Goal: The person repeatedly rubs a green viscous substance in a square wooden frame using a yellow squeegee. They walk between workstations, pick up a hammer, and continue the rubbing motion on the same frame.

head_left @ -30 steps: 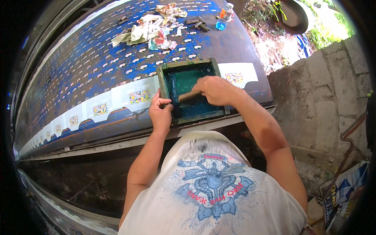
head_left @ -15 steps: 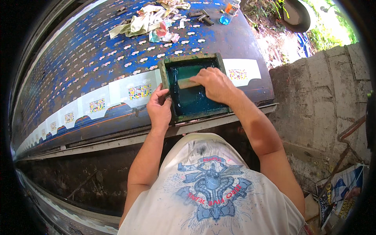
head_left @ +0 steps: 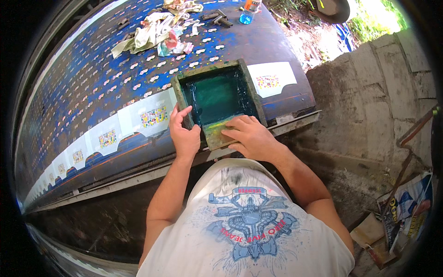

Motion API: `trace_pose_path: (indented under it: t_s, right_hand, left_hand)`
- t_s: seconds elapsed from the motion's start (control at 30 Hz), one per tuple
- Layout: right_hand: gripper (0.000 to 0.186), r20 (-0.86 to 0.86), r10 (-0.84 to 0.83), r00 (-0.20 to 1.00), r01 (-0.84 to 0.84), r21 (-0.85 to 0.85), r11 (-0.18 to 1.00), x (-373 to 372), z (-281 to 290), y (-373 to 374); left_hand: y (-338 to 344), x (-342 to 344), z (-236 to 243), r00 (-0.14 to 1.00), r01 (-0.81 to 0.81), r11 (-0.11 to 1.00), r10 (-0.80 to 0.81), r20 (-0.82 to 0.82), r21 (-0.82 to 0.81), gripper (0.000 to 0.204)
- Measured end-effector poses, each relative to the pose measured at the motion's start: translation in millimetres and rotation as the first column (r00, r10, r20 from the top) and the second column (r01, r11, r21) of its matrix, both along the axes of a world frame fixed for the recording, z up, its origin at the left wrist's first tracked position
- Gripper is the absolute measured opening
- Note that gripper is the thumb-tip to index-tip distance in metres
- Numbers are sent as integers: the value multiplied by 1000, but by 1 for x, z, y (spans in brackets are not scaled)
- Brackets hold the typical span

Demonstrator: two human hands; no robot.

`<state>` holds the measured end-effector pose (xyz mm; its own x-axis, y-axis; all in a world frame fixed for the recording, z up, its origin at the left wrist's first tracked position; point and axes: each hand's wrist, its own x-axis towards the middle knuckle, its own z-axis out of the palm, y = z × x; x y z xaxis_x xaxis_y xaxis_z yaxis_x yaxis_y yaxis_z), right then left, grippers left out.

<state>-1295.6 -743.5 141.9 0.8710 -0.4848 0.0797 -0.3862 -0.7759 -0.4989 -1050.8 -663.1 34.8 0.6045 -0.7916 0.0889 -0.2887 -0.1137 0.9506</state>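
Observation:
A green-stained wooden screen frame (head_left: 177, 87) holding dark green ink (head_left: 212, 94) lies on a long curved printing bed. My left hand (head_left: 183, 134) grips the frame's left side near its front corner, fingers bent along the edge. My right hand (head_left: 249, 141) is curled over a squeegee (head_left: 214, 127) at the frame's front end, where a yellow-green streak shows; part of the squeegee is under my fingers. Printed white sheets (head_left: 154, 113) line the bed's front to the left, with another sheet (head_left: 267, 81) just right of the frame.
Crumpled stained rags (head_left: 147, 34), short dark cylinders (head_left: 217, 19) and a bottle of blue liquid (head_left: 247, 14) sit on the bed's back (head_left: 97, 69). A concrete wall (head_left: 369, 92), bent pipe (head_left: 415, 129) and printed sack (head_left: 406, 207) are at the right, plants and a dark round object (head_left: 330, 9) beyond.
My right hand and the squeegee have moved from the middle of the inked screen down to its near end. My left hand stays at the frame's left side.

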Motion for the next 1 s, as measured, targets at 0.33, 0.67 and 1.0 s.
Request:
trace_pose_path:
  t_s: [0.33, 0.67, 1.0]
  right_hand:
    - [41, 328, -547, 770, 375, 460, 805, -75, -33, -27]
    - [42, 366, -530, 765, 408, 360, 839, -170, -38, -87]
    - [39, 365, -560, 744, 406, 419, 812, -236, -44, -124]
  left_hand:
    - [-18, -24, 36, 981, -42, 983, 7, -191, -178, 39]
    - [-82, -115, 19, 992, -3, 982, -20, -123, -191, 28]
    - [-113, -178, -3, 980, -29, 993, 5, -197, -115, 28]
